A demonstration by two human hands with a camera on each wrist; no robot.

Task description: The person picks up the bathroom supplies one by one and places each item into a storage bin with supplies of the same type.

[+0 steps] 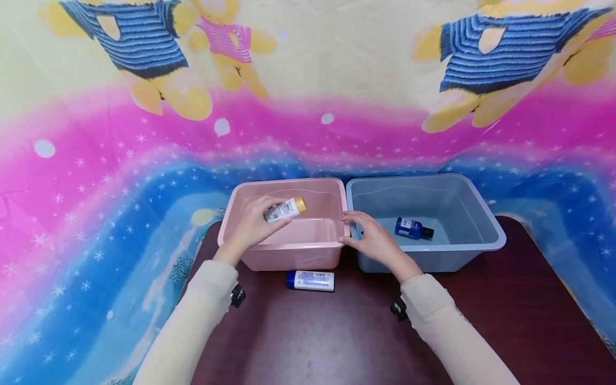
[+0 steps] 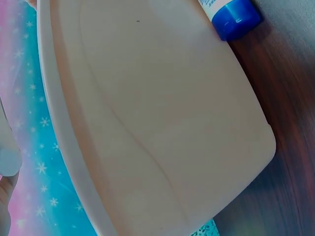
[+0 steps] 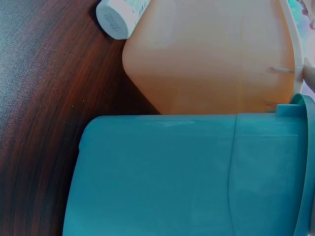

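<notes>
My left hand (image 1: pixel 255 222) grips a white bottle with a gold cap (image 1: pixel 285 210) above the pink bin (image 1: pixel 289 259), the cap end pointing right. At the left edge of the left wrist view, only a small part of the held bottle (image 2: pixel 9 161) shows. My right hand (image 1: pixel 372 238) is over the neighbouring rims of the two bins. Its fingers and thumb are spread apart, with the fingertips right at the pink bin's right rim. Inside the blue-grey bin (image 1: pixel 428 260) lies a dark blue bottle with a black cap (image 1: pixel 411 228).
On the dark wood table (image 1: pixel 308 337), a white bottle with a blue cap (image 1: pixel 313 280) lies on its side in front of the pink bin. Behind the bins hangs a patterned cloth (image 1: pixel 308 133). The two bins stand side by side.
</notes>
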